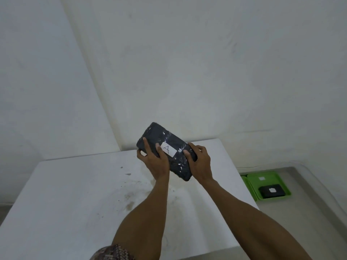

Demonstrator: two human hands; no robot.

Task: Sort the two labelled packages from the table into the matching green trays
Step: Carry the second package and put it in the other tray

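Observation:
A dark, plastic-wrapped package [159, 136] with a white label reading "A" is held up above the far part of the white table [75, 194]. My left hand [153, 158] grips its left end and my right hand [200, 162] grips its right side. On the floor at the right lies a green tray [281, 182] with a white label on its bottom. Inside it rests a second dark package [271, 191] with its own white label, too small to read. A sliver of another green tray [244, 180] shows just left of it, mostly hidden behind the table.
White walls meet in a corner behind the table. The tabletop has dirty smudges near its middle. Grey floor lies to the right of the table around the trays.

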